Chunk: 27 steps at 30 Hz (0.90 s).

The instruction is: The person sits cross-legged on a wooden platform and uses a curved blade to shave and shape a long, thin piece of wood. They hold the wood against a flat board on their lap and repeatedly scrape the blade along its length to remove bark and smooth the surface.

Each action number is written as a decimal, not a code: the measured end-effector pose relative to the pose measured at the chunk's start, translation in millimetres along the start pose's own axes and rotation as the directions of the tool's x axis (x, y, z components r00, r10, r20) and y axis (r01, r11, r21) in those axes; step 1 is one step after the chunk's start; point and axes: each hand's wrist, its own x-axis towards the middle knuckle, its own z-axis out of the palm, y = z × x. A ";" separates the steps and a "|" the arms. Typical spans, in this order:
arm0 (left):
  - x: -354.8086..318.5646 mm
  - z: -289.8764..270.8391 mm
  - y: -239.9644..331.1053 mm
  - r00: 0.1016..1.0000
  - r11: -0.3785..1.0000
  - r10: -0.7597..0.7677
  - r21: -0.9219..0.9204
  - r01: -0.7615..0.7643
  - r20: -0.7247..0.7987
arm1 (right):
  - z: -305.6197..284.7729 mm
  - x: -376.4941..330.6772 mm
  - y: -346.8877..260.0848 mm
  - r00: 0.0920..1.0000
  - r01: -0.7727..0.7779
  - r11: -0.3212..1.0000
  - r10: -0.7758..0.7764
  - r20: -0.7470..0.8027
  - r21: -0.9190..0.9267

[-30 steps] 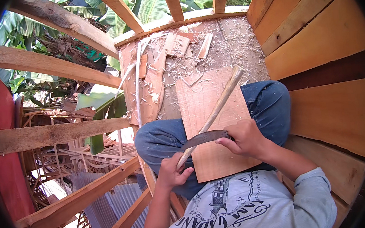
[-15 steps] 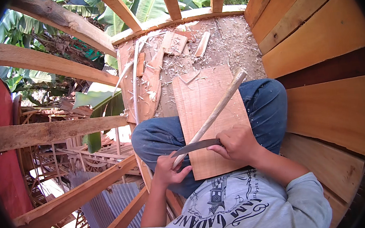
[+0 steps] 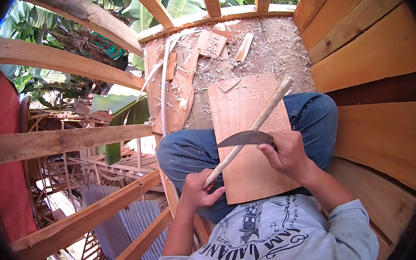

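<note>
- While the person sat with knees spread in a pale grey printed shirt [image 3: 296,231], the left hand [image 3: 197,190] gripped the lower end of a slim wooden stick [image 3: 261,119].
- The right hand [image 3: 288,155] was closed around the grip of a curved dark knife [image 3: 241,139], whose blade crossed over the stick; whether its edge touched the wood could not be told.
- The stick slanted away to the right above a rectangular wooden board [image 3: 259,175], which lay across the lap on blue jeans [image 3: 185,152].
- A bent, thin strip of wood [image 3: 230,87] rested near the board's far edge.
- Beyond the knees, curled shavings and wooden offcuts [image 3: 244,47] littered the plank floor [image 3: 288,58].
- Wide planks [image 3: 369,51] formed the right side; spaced timber rails [image 3: 65,142] stood at the left.
- Past the rails were grey corrugated sheets [image 3: 145,229] and, farthest ahead, broad green leaves [image 3: 182,3].
</note>
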 end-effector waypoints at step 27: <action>-1.4 -2.8 -1.0 0.999 0.999 0.009 0.039 -0.010 0.036 | -12.4 16.7 11.7 0.999 0.043 0.999 -0.043 0.010 -0.018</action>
